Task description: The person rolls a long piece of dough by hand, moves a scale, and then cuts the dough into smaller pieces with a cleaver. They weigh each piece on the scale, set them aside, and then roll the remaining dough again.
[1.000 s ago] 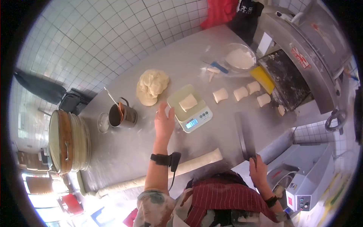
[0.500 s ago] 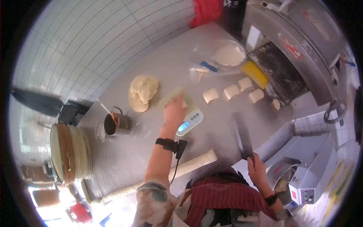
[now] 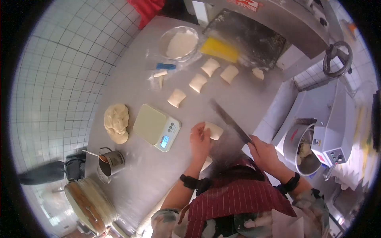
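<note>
My left hand has its fingers curled on a cut piece of dough lying on the table. A broad-bladed knife is held by its handle in my right hand. Its blade points up and left, just right of that piece. Under my left forearm lies a long dough roll, mostly hidden. Left of my left hand sits a kitchen scale with a lit display and a bare platform. Several dough pieces lie in a group farther back.
A large dough lump and a metal mug stand at left, near stacked round steamers. At the back are a flour bowl, a yellow scraper and a rolling machine. A mixer stands right.
My left hand has left the scale and come to a dough piece near the knife. The scale platform is now bare. The knife blade now slants more to the left, and the camera view has turned.
</note>
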Motion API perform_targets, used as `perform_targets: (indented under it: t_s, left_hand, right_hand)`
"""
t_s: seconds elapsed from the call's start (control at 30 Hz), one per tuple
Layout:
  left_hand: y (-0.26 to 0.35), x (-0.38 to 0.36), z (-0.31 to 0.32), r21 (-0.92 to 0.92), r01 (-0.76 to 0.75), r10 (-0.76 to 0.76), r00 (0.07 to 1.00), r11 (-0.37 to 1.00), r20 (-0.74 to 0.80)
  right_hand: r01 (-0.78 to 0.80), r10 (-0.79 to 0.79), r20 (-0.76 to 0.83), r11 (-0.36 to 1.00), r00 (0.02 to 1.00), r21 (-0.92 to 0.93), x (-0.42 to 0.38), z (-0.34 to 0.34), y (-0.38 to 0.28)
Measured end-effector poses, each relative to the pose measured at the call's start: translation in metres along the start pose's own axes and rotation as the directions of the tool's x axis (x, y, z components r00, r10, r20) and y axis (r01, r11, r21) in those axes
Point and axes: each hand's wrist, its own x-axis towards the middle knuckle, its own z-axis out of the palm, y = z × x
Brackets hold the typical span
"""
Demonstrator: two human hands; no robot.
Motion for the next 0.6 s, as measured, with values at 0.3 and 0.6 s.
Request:
perform_targets:
  t_s: [0.3, 0.6]
  left_hand:
    - [0.010, -0.002, -0.009, 0.100, 0.062, -0.066, 0.997, 0.993, 0.031]
    - [0.004, 0.000, -0.006, -0.163, 0.068, -0.062, 0.997, 0.984, 0.043]
  right_hand:
    - [0.211, -0.175, 0.213, 0.964, 0.961, -0.160, 0.004, -0.015, -0.011]
    - [0.295, -0.194, 0.384, 0.929, 0.903, -0.225, 0.021, -0.024, -0.022]
